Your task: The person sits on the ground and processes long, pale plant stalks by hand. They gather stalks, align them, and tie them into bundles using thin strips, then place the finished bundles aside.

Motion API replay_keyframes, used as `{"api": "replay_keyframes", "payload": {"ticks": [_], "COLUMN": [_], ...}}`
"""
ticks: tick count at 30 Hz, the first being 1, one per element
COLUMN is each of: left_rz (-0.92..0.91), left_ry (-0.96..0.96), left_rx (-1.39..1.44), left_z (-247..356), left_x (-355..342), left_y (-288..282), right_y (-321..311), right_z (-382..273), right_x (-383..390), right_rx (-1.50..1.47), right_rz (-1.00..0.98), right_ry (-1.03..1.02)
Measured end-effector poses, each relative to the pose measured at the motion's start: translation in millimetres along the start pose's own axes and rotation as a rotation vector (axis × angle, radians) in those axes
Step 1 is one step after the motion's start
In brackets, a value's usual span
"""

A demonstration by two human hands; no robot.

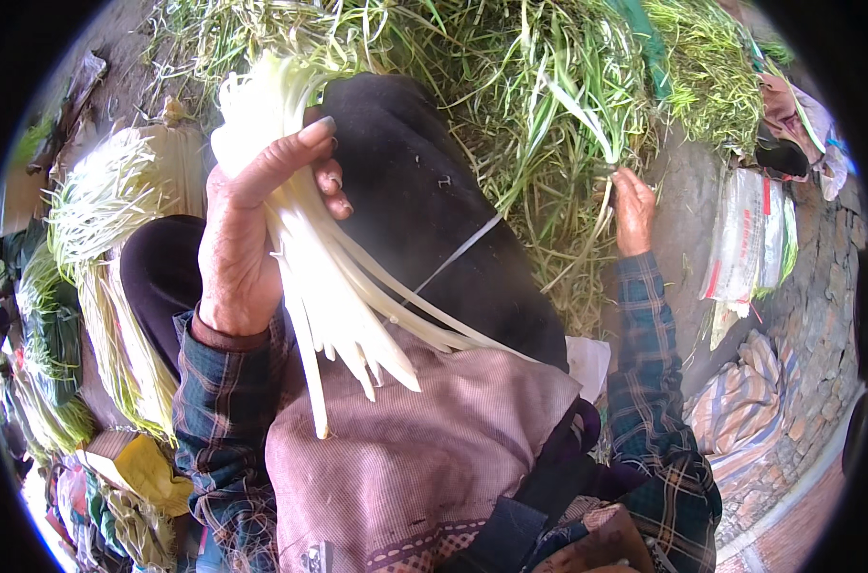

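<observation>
My left hand [247, 220] is closed around a thick bunch of pale, white-green stalks [324, 277]. Their cut-looking lower ends fan out above my lap, and the bunched tops stick up past my thumb. Out to the right, my right hand [634, 210] pinches a long green leafy stalk [601, 134] near the big heap. Its leaves spread upward from my fingertips, and a thin, paler part trails below them. A mauve cloth [405, 439] covers my lap, with a thin pale strip [462, 248] lying over my dark trouser leg.
A heap of loose green leaves and stalks [491, 124] lies ahead, with finer greens [706, 76] at far right. Large pale-stalked bundles [118, 229] stand at left beside a yellow-sided box [142, 468]. On the right are a white printed bag [739, 239] and a striped sack [739, 401].
</observation>
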State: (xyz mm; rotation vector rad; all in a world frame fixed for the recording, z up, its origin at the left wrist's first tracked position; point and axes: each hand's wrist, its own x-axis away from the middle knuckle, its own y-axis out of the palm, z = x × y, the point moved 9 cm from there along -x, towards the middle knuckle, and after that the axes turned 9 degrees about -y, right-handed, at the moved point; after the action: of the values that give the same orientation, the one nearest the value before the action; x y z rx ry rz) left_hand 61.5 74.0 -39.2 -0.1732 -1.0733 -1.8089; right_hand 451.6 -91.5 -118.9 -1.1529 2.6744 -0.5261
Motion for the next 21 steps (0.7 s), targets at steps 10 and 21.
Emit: {"api": "replay_keyframes", "payload": {"ticks": [10,21], "left_rz": [-0.035,-0.154], "left_ry": [0.095,0.216], "left_rx": [-0.156,0.047], "left_z": [3,4], "left_x": [9,15], "left_y": [32,29], "right_y": [58,149], "right_z": [-163,-228], "right_x": [52,114], "right_rx": [-0.105,0.206], "right_rz": [-0.192,-0.581], "right_ry": [-0.442,-0.834]}}
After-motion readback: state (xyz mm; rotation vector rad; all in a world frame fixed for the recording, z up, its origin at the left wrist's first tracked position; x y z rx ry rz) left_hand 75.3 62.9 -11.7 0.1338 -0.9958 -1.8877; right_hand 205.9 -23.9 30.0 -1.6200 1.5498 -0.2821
